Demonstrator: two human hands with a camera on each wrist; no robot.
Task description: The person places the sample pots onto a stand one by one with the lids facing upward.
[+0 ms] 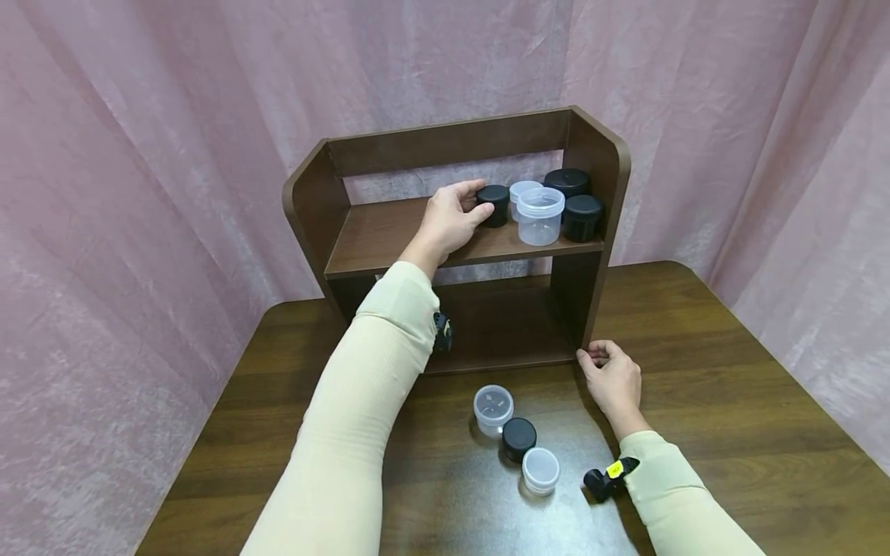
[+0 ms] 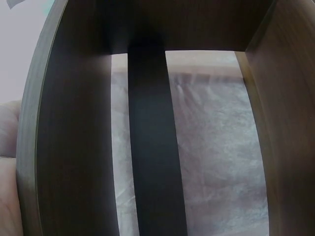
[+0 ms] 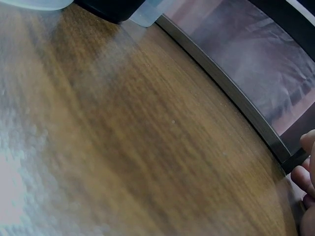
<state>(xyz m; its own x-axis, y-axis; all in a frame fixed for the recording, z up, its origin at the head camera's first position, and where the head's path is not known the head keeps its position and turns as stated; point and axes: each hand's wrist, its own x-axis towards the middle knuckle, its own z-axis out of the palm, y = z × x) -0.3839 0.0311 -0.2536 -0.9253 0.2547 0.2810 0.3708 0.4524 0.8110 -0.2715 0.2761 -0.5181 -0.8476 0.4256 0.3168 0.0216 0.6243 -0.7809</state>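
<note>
On the upper board of a brown wooden shelf [image 1: 389, 232], a small black-lidded jar [image 1: 495, 207] stands between the thumb and fingers of my left hand [image 1: 448, 220]. In the left wrist view the shelf's frame fills most of the picture, with part of the left hand [image 2: 7, 167] at the left edge; the jar is out of sight there. My right hand [image 1: 613, 382] holds the lower front corner of the shelf's right side panel. Its fingertips [image 3: 301, 178] show at that corner in the right wrist view.
Right of the held jar stand two clear tubs, the front one [image 1: 540, 220] larger, and two black jars [image 1: 582, 216]. On the table [image 1: 695, 371], before the shelf, a clear tub [image 1: 494, 409], a black jar [image 1: 518, 439] and a smaller clear tub [image 1: 541, 469] form a slanting row.
</note>
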